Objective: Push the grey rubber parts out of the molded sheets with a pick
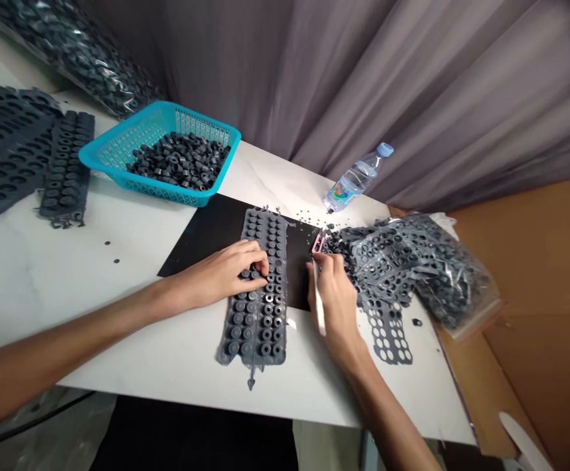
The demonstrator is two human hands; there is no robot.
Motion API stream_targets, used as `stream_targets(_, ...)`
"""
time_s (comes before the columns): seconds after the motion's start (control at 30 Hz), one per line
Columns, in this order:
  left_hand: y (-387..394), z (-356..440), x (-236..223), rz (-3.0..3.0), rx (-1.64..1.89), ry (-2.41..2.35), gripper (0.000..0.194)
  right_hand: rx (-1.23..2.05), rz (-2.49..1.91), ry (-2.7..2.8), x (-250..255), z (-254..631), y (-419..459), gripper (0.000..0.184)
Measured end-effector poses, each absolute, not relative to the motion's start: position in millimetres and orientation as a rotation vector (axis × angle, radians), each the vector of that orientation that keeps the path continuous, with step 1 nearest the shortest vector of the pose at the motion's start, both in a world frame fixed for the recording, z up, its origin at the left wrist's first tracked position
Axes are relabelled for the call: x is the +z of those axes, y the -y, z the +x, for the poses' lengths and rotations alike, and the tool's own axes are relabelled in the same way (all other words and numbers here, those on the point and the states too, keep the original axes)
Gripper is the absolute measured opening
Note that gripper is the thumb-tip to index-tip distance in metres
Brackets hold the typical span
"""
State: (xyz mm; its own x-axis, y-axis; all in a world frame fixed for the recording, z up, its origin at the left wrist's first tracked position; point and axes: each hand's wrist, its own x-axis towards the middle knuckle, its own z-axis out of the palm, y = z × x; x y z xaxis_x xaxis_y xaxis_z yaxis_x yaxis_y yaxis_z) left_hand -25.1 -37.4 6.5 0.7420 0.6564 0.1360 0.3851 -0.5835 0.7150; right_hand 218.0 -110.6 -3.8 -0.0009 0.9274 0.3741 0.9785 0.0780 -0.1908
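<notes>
A dark grey moulded rubber sheet (252,320) with rows of round raised plugs lies lengthwise before me, partly over a black mat (201,239). My left hand (238,268) rests across its middle, thumb and fingers curled together at the plugs. What is between those fingertips is hidden. To the right of the sheet, my right hand (336,297) is closed round a slim white tool (319,307), whose exact kind I cannot make out. Just beyond that hand lie small pink thread snips (319,241), beside a heap of small dark rubber bits (338,245).
A turquoise basket (160,190) of small black rubber parts stands at the back left. More moulded sheets (4,150) lie far left, below a large bag of parts (83,59). At right are a water bottle (356,176), perforated scrap sheets (387,261) and a plastic bag (456,288).
</notes>
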Motion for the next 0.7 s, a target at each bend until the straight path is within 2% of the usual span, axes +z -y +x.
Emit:
stream_targets(0.17, 40, -26, 9, 2.233, 0.528, -0.77, 0.01, 0.164, -1.774, 1.918, 6, 229, 111, 0.036)
stream_targets(0.3, 38, -24, 4, 2.204, 0.607, -0.873, 0.01, 0.464, -1.499, 1.985, 11, 213, 111, 0.018)
stream_targets(0.47, 37, -21, -2, 2.218, 0.643, -0.907, 0.01, 0.48, -1.344, 2.143, 13, 204, 108, 0.014)
stream_targets(0.7, 34, -17, -7, 2.199, 0.698, -0.914, 0.009, 0.51, -1.361, 2.18, 14, 207, 110, 0.013)
